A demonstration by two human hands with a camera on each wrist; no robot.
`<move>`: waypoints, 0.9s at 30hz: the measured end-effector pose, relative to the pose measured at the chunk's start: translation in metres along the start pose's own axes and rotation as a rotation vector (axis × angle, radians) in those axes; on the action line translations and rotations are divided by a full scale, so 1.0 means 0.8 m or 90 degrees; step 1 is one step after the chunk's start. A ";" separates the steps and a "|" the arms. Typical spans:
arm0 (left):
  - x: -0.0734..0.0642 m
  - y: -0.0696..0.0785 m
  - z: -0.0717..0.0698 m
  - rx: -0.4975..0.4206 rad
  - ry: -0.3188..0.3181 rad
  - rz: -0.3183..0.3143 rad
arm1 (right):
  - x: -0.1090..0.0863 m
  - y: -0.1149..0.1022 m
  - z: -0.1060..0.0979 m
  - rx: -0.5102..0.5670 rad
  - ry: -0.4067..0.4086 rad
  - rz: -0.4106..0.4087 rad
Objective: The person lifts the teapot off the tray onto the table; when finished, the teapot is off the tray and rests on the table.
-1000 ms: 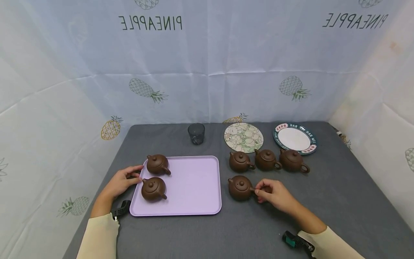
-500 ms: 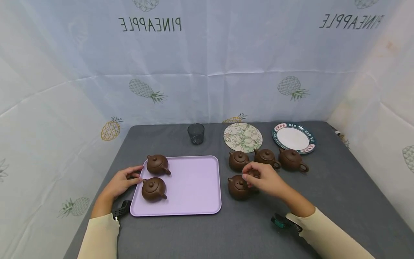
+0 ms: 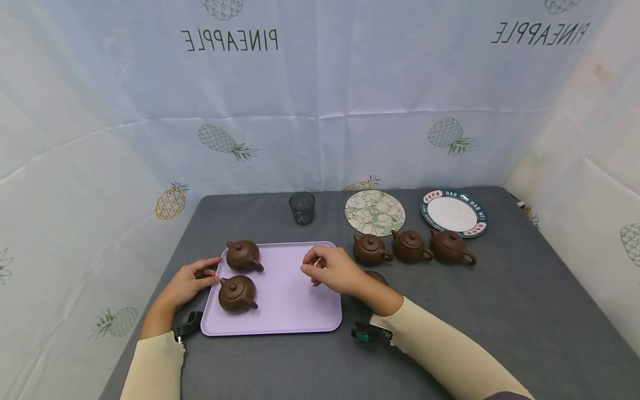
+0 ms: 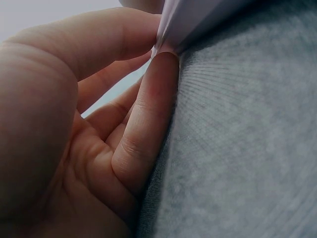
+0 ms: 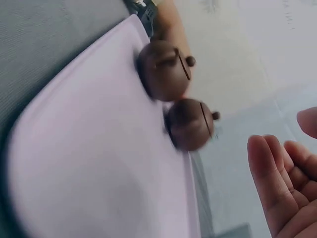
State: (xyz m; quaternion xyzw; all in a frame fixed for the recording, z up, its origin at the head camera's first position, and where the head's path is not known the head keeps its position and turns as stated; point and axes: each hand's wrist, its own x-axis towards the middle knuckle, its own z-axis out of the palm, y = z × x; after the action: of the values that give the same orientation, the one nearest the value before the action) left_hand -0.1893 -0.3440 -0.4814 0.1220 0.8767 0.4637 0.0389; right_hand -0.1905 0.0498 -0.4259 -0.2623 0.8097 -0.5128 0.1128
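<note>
My left hand (image 3: 186, 282) rests at the left edge of the lilac tray (image 3: 295, 316), its fingertips touching the rim. The left wrist view shows those fingers (image 4: 148, 114) against the tray's side. Two brown teapots (image 3: 243, 255) (image 3: 237, 293) stand along the tray's left side, close to that hand. Over the tray's right part hovers my right hand (image 3: 334, 269), holding nothing. In the right wrist view its fingers (image 5: 270, 173) are loosely bent, with a gap to the thumb. Behind the right forearm, another teapot (image 3: 376, 276) is mostly hidden.
Three more brown teapots (image 3: 370, 249) (image 3: 411, 246) (image 3: 451, 248) stand in a row right of the tray. Behind them lie a round patterned mat (image 3: 375, 213) and a green-rimmed plate (image 3: 453, 213). A dark glass cup (image 3: 302, 208) stands at the back of the grey table (image 3: 280, 366).
My right hand has let go of the near teapot's handle and swung left, past that teapot, to above the tray. The teapots and my left hand stay in place.
</note>
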 end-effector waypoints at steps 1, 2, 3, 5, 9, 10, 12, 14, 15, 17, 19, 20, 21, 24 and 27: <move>0.001 -0.006 0.000 0.001 0.004 -0.005 | 0.008 -0.001 0.009 0.012 -0.001 0.002; 0.003 -0.011 0.001 0.005 0.004 -0.008 | 0.016 -0.001 0.017 0.023 -0.001 0.003; 0.003 -0.015 0.001 0.006 0.006 -0.011 | 0.024 -0.002 0.025 0.030 -0.001 0.007; 0.003 -0.013 0.002 0.003 0.007 -0.010 | 0.038 -0.001 0.041 0.030 0.001 0.018; -0.001 0.009 0.002 -0.012 -0.002 0.001 | 0.064 0.003 0.068 0.026 0.010 0.042; -0.001 0.013 0.002 -0.013 -0.004 0.006 | 0.070 0.004 0.074 0.027 0.014 0.046; 0.000 0.011 0.002 -0.011 -0.006 0.009 | 0.081 0.006 0.084 0.027 0.020 0.052; 0.002 -0.002 0.002 -0.004 -0.003 0.010 | 0.091 0.008 0.093 0.031 0.023 0.055; 0.004 -0.009 0.002 -0.002 -0.001 0.010 | 0.095 0.009 0.098 0.035 0.024 0.059; 0.006 -0.022 0.002 0.003 0.002 0.007 | 0.104 0.011 0.105 0.045 0.027 0.064; 0.007 -0.031 0.002 0.004 0.009 0.001 | 0.110 0.014 0.113 0.052 0.030 0.074; 0.007 -0.033 0.002 0.001 0.008 0.000 | 0.113 0.015 0.116 0.053 0.030 0.082; 0.006 -0.034 0.002 -0.001 0.009 -0.003 | 0.115 0.015 0.119 0.051 0.028 0.091; 0.005 -0.030 0.002 0.002 0.011 -0.015 | 0.120 0.017 0.128 0.052 0.017 0.117; 0.003 -0.014 0.001 0.008 0.006 -0.014 | 0.124 0.018 0.135 0.074 0.012 0.137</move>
State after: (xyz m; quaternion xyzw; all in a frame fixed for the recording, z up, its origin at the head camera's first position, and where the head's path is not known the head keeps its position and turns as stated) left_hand -0.1936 -0.3488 -0.4909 0.1104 0.8810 0.4585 0.0387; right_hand -0.2290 -0.0821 -0.4788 -0.1618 0.8031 -0.5461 0.1747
